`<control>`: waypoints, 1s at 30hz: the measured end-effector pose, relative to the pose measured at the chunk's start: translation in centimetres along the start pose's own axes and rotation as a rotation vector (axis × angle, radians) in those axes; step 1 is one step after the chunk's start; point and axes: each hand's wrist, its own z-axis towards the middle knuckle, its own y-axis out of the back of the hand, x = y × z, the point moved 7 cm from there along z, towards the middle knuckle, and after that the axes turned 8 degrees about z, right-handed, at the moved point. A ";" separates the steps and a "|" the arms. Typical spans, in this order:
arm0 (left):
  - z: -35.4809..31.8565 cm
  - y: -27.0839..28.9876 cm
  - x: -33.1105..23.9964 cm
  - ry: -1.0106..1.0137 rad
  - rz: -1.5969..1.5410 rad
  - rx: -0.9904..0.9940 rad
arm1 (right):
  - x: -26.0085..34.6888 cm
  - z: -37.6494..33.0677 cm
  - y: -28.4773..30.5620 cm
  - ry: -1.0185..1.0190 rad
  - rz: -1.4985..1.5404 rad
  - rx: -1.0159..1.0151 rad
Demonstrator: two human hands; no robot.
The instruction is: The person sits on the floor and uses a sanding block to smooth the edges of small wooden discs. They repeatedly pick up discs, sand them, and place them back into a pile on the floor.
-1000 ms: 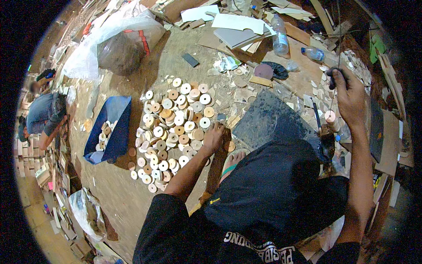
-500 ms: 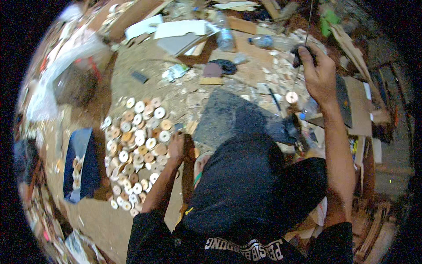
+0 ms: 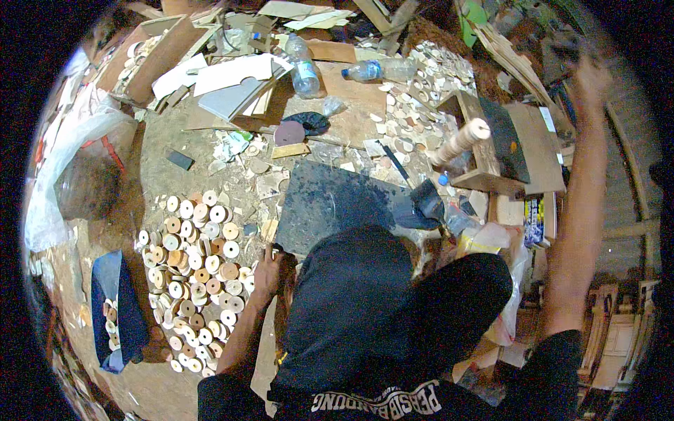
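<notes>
My left hand [image 3: 265, 275] is low beside my bent knee, at the right edge of a pile of small round wooden discs [image 3: 200, 270] with centre holes. Its fingers are partly hidden, so I cannot make out a grip. Far out at the upper right, my right hand [image 3: 590, 77] is raised on a stretched arm and smeared by motion. It looks closed, with a blurred dark shape by its fingers. Between the arm and the floor scraps rises a slim column of stacked discs [image 3: 460, 142], leaning toward the upper right beside a wooden box frame [image 3: 477, 177].
A dark mat [image 3: 333, 203] lies before my knees. Beyond it are a round sanding disc [image 3: 289, 132], plastic bottles [image 3: 303, 67], white board offcuts [image 3: 232, 75] and scattered chips [image 3: 428, 95]. At left are a dark blue pouch [image 3: 126, 309] holding discs and a clear plastic bag [image 3: 88, 168].
My right hand, earlier closed round a dark thing with a thin rod, has swung farther right. The view has shifted, and the disc column now shows its side. My left hand stays by the pile.
</notes>
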 end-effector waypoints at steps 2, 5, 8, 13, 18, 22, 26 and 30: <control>0.0 -0.6 -0.1 0.020 0.052 -0.006 | -2.3 -0.4 -1.2 -0.249 0.451 0.019; -0.5 -1.4 -0.2 -0.013 0.044 -0.019 | -2.3 -2.3 -3.1 -0.457 0.789 -0.034; -0.6 -1.6 0.3 0.017 -0.005 -0.042 | -0.8 -3.1 -4.4 -0.504 0.926 0.013; -0.3 -2.1 0.3 -0.021 -0.100 -0.092 | 1.6 -2.2 -2.9 -0.292 0.457 -0.081; -0.4 -1.9 0.9 -0.025 -0.170 -0.075 | 4.4 -5.6 -1.0 -0.309 0.364 -0.157; -1.7 -0.8 3.3 0.191 -0.301 -0.161 | 7.1 -11.4 0.2 -0.286 0.331 -0.056; -1.3 -1.8 1.1 -0.041 -0.198 -0.111 | 7.7 -13.7 -0.2 -0.328 0.815 -0.001; -0.6 -2.2 -0.4 -0.045 -0.109 -0.196 | 8.2 -13.2 0.1 -0.273 0.662 -0.011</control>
